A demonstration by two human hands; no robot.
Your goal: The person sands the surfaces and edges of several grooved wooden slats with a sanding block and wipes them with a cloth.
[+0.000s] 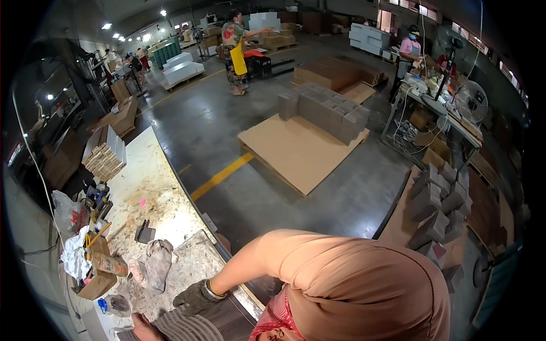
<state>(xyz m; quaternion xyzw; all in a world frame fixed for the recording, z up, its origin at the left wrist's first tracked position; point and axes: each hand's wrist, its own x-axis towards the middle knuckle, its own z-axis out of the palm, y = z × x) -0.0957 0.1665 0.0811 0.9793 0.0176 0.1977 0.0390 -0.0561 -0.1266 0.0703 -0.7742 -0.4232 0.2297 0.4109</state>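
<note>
At the lower edge, on the stained worktable (187, 253), lies a grey-brown piece with pale stripes (185, 328); its lower part is cut off by the picture's edge. My left hand (146, 328) shows bare fingers closed at its left end, the rest hidden. My right hand (198, 296), in a dark work glove, reaches from an orange sleeve (358, 273) and curls over the upper edge of the striped piece. Just beyond lie a crumpled, dirty pale glove or rag (156, 266) and a clear bottle with a blue cap (115, 306).
A carton (98, 284) holding a bottle and white cloth stands left. A small black object (145, 231) and stacked strips (105, 150) lie farther along the table. Grey blocks stand on a pallet (304, 153) and at right (435, 199). A co-worker in a yellow apron (238, 59) stands beyond.
</note>
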